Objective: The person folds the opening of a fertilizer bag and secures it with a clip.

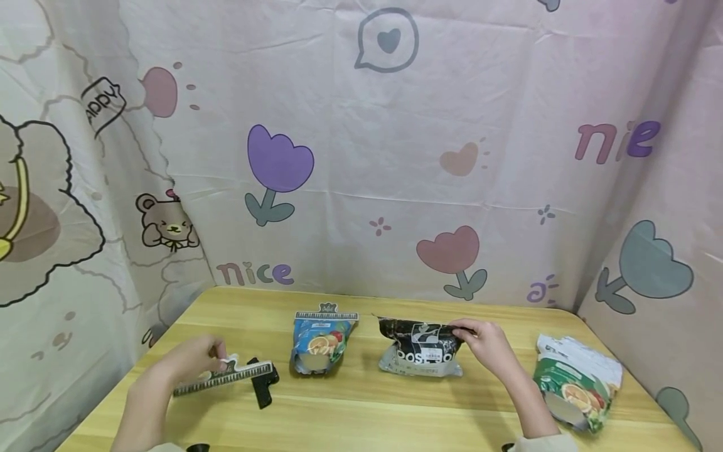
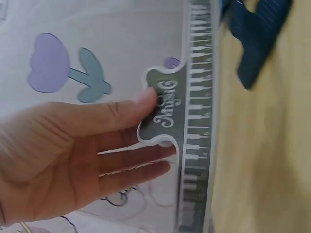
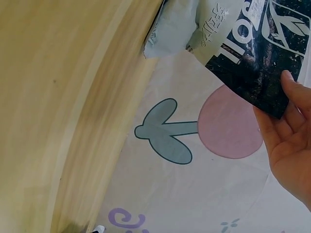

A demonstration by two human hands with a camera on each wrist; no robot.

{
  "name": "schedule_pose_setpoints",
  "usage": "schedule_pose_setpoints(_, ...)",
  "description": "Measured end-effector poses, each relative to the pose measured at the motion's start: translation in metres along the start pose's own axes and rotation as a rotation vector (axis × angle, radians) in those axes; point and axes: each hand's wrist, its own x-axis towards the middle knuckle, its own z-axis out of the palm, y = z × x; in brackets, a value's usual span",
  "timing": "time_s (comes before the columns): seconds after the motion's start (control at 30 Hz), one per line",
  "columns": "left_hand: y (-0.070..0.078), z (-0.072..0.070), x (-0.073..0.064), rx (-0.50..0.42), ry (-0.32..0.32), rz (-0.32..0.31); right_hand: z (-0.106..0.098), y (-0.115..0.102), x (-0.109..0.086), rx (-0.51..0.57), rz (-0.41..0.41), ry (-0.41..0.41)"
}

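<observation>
My left hand [image 1: 194, 361] pinches a long piano-key ruler clip [image 1: 223, 376] by its "Music" tab, thumb on the printed face in the left wrist view. Held above the table, the clip overlaps a small black angular piece [image 1: 263, 383] in the head view. A black-and-white bag printed with soil lettering [image 1: 423, 348] stands mid-table, its top edge folded. At the bag's upper right corner, my right hand [image 1: 486, 342] grips it between thumb and fingers. Between the hands is a blue bag [image 1: 319, 346] with a similar piano-key clip [image 1: 326, 315] across its top.
A green-and-white bag with fruit pictures [image 1: 578, 383] leans at the right side of the wooden table [image 1: 339, 414]. Behind and beside the table hangs a printed curtain [image 1: 350, 138]. Two small dark objects show at the bottom edge of the head view.
</observation>
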Motion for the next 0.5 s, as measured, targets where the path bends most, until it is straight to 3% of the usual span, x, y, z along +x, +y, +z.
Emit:
schedule_pose_setpoints(0.33, 0.044, -0.005, 0.007, 0.054, 0.240, 0.144, 0.001, -0.002, 0.000, 0.008, 0.009, 0.004)
schedule_pose_setpoints(0.5, 0.074, 0.000, 0.014, 0.102, 0.384, 0.178, 0.001, 0.000, 0.000, 0.001, 0.028, -0.002)
